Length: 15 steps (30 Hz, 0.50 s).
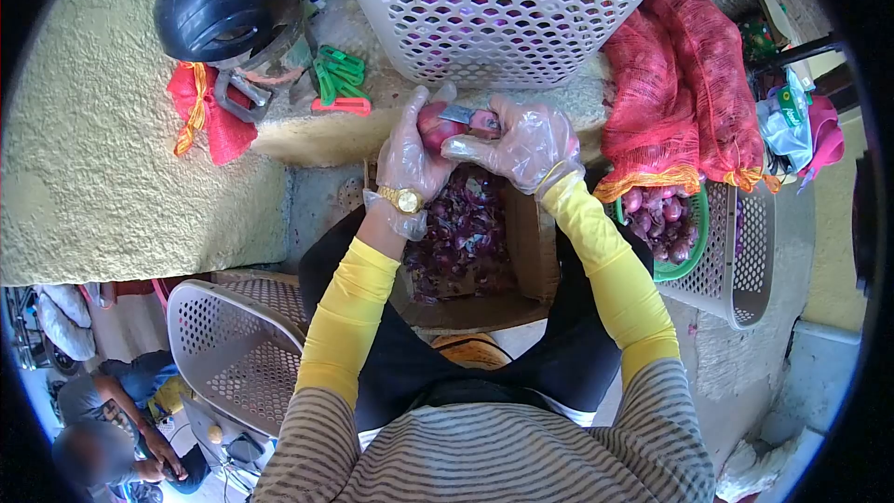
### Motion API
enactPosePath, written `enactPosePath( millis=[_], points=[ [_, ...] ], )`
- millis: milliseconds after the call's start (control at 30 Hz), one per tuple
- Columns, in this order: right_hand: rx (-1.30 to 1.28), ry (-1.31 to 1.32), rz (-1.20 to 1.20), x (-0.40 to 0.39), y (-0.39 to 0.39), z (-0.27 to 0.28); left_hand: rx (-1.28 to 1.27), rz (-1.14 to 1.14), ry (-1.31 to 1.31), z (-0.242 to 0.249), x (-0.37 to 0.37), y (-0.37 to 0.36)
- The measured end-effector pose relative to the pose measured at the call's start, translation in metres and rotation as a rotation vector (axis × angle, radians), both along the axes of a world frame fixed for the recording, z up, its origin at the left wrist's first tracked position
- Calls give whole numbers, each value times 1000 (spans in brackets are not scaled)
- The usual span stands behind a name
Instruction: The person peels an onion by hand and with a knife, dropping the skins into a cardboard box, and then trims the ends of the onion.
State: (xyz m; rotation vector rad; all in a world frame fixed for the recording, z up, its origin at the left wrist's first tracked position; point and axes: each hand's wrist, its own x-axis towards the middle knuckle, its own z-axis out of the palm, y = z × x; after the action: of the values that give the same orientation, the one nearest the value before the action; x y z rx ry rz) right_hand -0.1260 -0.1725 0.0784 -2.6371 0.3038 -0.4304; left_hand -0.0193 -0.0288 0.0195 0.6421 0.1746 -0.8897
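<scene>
My left hand (406,156), in a clear plastic glove, is closed round a red onion (433,130). A small knife (455,114) is gripped in my gloved right hand (529,144), its short blade lying against the onion's upper right side. The right thumb reaches across toward the onion. Beneath both hands, between my knees, stands a cardboard box (533,247) with dark purple onion skins (458,247) in it. The fingers partly hide the onion and the knife's handle.
Ahead stands a large perforated plastic basket (512,14). Red mesh sacks (652,102) lie at right, above a green basket (694,261) of red onions (659,222). A helmet (219,5) and green clips (340,73) are at left. Another person (121,410) sits lower left, beside a tipped basket (228,345).
</scene>
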Motion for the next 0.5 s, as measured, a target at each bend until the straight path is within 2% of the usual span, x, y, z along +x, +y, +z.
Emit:
enactPosePath(
  millis=[200, 400, 500],
  points=[
    [13, -13, 14, 3, 3, -4, -70, 96, 66, 3, -6, -1],
    [64, 79, 11, 6, 5, -9, -126, 61, 7, -2, -3, 1],
    [103, 57, 61, 9, 5, -13, -69, 81, 3, -1, -2, 2]
  ],
)
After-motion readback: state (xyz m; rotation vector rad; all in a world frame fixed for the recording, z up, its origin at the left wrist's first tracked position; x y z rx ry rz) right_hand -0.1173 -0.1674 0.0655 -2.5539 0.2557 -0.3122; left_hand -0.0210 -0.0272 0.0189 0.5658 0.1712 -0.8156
